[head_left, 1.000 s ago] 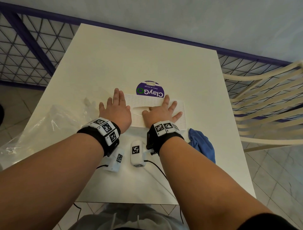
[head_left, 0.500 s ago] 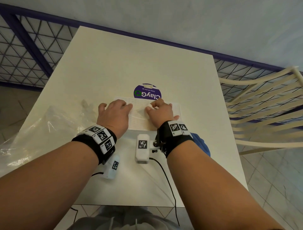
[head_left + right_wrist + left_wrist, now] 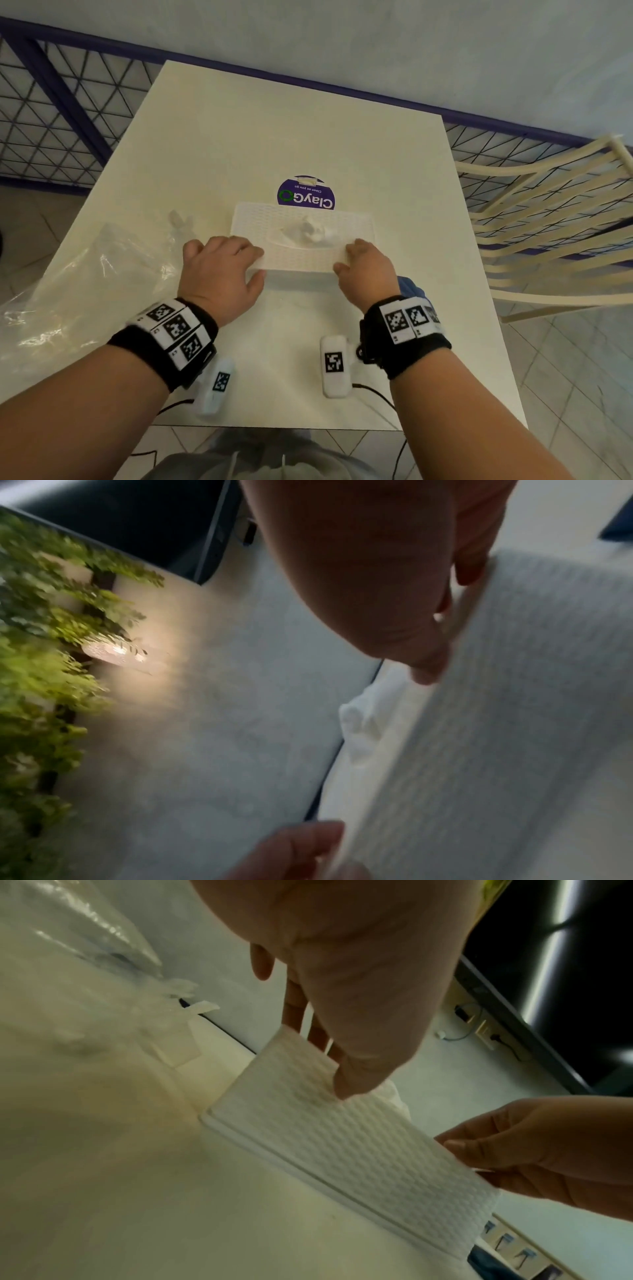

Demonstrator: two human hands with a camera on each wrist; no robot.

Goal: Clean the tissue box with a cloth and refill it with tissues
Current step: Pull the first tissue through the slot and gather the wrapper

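Note:
A white woven-textured tissue box [image 3: 301,262] lies on the white table [image 3: 274,130], with a crumpled tissue [image 3: 310,233] sticking up out of its top slot. My left hand [image 3: 255,263] grips the box's near left corner, fingers on top and thumb on the front side. At the near right corner my right hand [image 3: 346,257] holds the box the same way. The left wrist view shows the box [image 3: 359,1145] between my left hand [image 3: 329,1069] and my right hand [image 3: 514,1150]. A blue cloth [image 3: 412,286] lies behind my right wrist, mostly hidden.
A crumpled clear plastic bag [image 3: 85,274] covers the table's left side. Just beyond the box a purple ClayGo sticker [image 3: 306,198] is stuck to the table. A cream slatted chair [image 3: 548,222] stands to the right, and a purple mesh railing [image 3: 51,120] runs behind.
My hands went from lying flat on the box top to the slot, then drew back to the near corners. A tissue now stands up out of the slot.

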